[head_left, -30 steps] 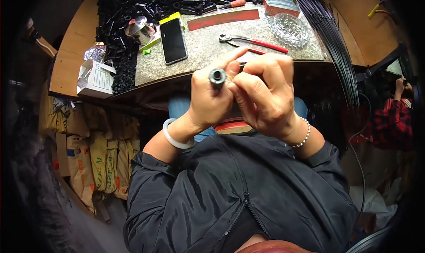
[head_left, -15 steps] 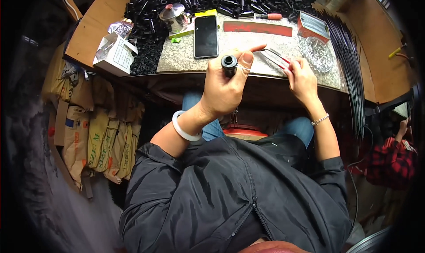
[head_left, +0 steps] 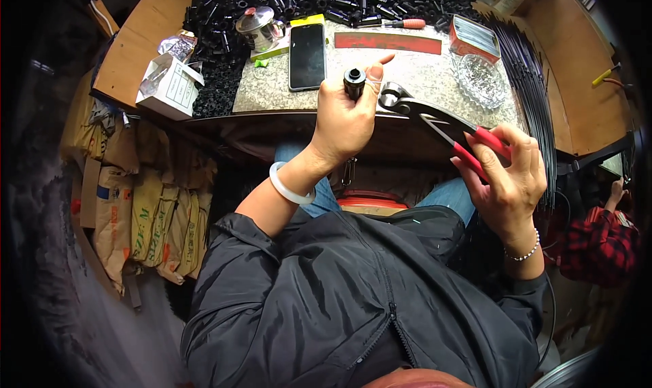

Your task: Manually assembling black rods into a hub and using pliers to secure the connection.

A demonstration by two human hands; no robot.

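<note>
Left hand (head_left: 345,120) raised over the near edge of the stone slab (head_left: 421,76), closed around a small black cylindrical part (head_left: 354,83) held upright, open end facing up, thumb lifted beside it. White bangle (head_left: 289,186) on that wrist.

Right hand (head_left: 511,177) lower and well off to the right, in front of the bench edge, wrapped around the red handles of a pair of pliers (head_left: 435,120) (handles spread a little, metal head pointing up-left). Head of the pliers just beside the black part, touching or not impossible to tell. Beaded bracelet (head_left: 524,252) on the right wrist.

On the slab: a dark phone (head_left: 307,46) lying flat, a long red strip (head_left: 387,42), a red-handled screwdriver (head_left: 401,23), a clear glass dish (head_left: 481,80), a small open box (head_left: 475,38). Behind and to the left, a heap of black parts (head_left: 224,62), a lidded metal cup (head_left: 258,25), a white carton (head_left: 170,86). Bundle of thin dark rods (head_left: 530,76) along the right side. Stacked brown sacks (head_left: 146,218) below the bench on the left. Another person's red checked sleeve (head_left: 598,245) at far right.
</note>
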